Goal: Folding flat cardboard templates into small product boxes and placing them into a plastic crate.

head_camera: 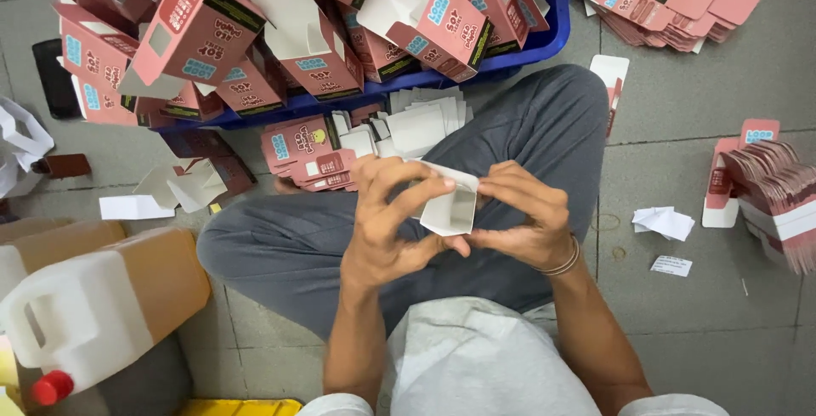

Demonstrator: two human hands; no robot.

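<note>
Pink folded cartons (280,33) heaped in blue crate (544,38); left hand (387,225) and right hand (523,216) both gripping half-folded carton (450,208).

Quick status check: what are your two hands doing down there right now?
Left hand and right hand both grip a half-folded small carton, white inside up. Nothing between the hands.

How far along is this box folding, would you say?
Done: a heap of folded pink boxes fills the blue crate. In hand: the left hand and right hand both hold one carton, its white inside showing, partly formed. Left: flat blanks stacked by the knee, more flat stacks at the top right and another pile on the right. A good share seems left.
</note>
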